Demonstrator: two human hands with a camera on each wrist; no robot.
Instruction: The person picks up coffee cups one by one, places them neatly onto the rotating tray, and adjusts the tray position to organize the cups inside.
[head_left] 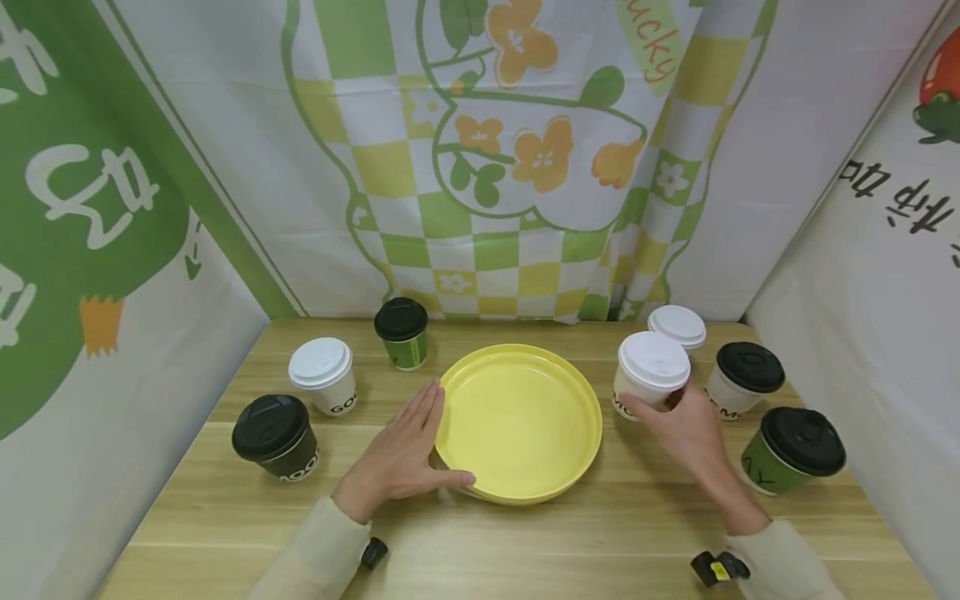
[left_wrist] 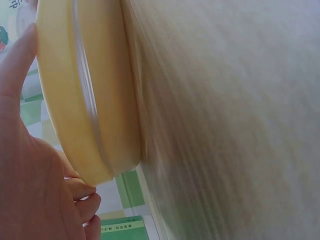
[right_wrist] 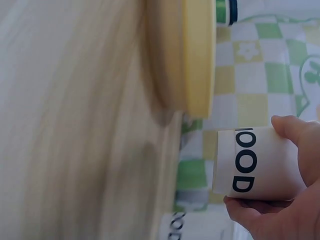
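A round yellow tray (head_left: pixel 519 425) with a raised rim lies on the wooden table. My left hand (head_left: pixel 397 458) rests against its left side, fingers straight along the edge and thumb spread over the near rim. In the left wrist view the tray's side wall (left_wrist: pixel 110 90) shows a groove between its upper and lower parts. To the right of the tray, my right hand (head_left: pixel 690 429) grips a white paper cup (head_left: pixel 652 367) with a white lid. The right wrist view shows black lettering on the cup, its base above the tabletop, thumb and fingers on opposite sides.
On the left of the table (head_left: pixel 525 550) stand a black cup (head_left: pixel 277 437), a white-lidded cup (head_left: pixel 324 375) and a small green cup (head_left: pixel 402 333). At right are another white-lidded cup (head_left: pixel 677 325), a black-lidded white cup (head_left: pixel 745 377) and a green cup (head_left: pixel 792 450). Printed curtains surround the table.
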